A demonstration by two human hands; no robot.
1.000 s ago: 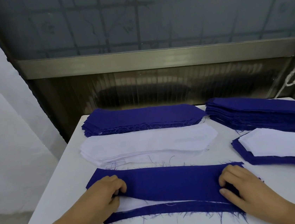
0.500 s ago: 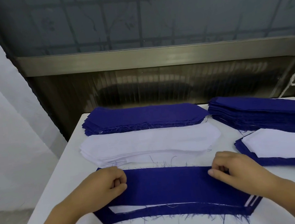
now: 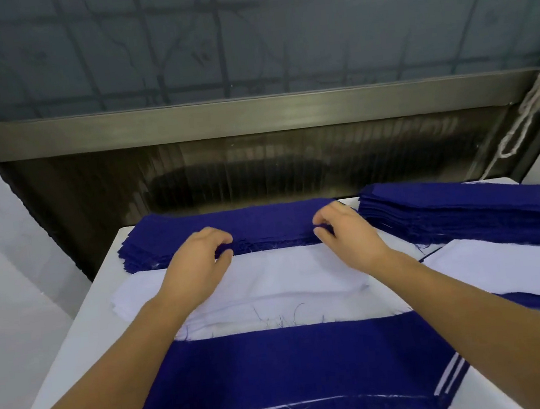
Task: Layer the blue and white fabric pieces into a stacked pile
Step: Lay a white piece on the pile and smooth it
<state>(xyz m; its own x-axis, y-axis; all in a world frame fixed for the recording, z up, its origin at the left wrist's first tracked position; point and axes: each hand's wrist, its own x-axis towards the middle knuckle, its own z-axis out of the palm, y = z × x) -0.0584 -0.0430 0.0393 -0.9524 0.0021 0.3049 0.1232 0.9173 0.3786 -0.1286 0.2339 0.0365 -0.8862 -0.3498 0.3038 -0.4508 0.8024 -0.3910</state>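
Both hands have left the layered pile (image 3: 300, 365) at the near edge of the desk (image 3: 84, 326) and now reach across the stack of white pieces (image 3: 270, 278) to the far stack of blue pieces (image 3: 264, 225). The left hand (image 3: 197, 259) pinches the near edge of the top blue piece between thumb and curled fingers; the right hand (image 3: 346, 232) does the same further along that edge, so each grip is closed on blue cloth. A second ago those hands were smoothing a blue layer onto the near pile, which now lies released, blue on top with white slivers showing at its front edge and right corner. That layer looks finished, and another blue piece appears to be next. Further blue and white stacks (image 3: 485, 213) wait at right
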